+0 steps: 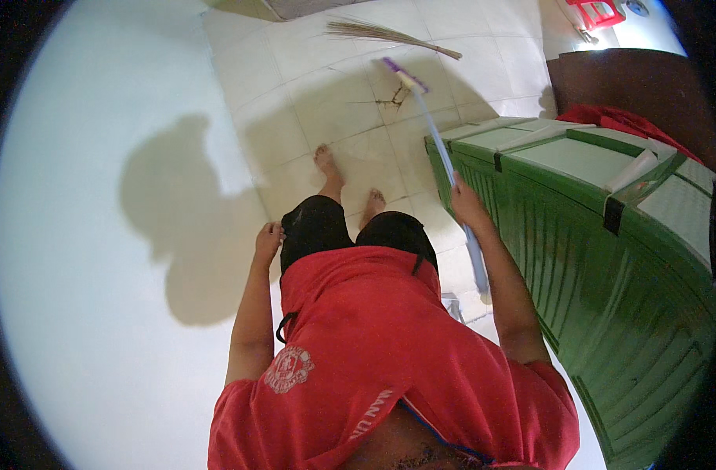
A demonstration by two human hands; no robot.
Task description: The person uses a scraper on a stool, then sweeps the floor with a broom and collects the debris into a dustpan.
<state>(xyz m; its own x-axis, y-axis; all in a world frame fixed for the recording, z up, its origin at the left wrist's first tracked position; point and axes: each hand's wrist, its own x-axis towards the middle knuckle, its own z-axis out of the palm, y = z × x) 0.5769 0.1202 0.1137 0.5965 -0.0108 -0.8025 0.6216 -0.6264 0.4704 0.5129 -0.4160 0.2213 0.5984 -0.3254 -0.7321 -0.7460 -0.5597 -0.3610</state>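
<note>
Cream tiled floor (307, 63), pale wall (68, 266) along the left side, long green cabinet (593, 266) along the right. Person's shadow (322, 106) falls across the tiles ahead of the feet (326, 162), which are bare.

Right hand (469, 205): fingers wrapped round the pale blue handle of a long-handled floor tool (438, 141), its rear end running back past the forearm. Tool's purple-edged head lies out ahead on the tiles, just beside a small tangle of dark debris (392, 97). A stick broom (397, 37) lies loose beyond the head, near it.

Left hand (268, 239): off the tool, fingers loosely curled beside the black shorts (315, 227); cannot tell from this angle whether they pinch the cloth.

Step in hand, as judged: gathering the debris with the tool. Suggested method: keep the head's whole edge flat on the tile, set it behind the tangle, draw in short, even strokes. Adding the left hand lower on the handle should steady the angle. Watch that the handle clears the cabinet's edge, and mind thin strands, easily missed in shadow.
</note>
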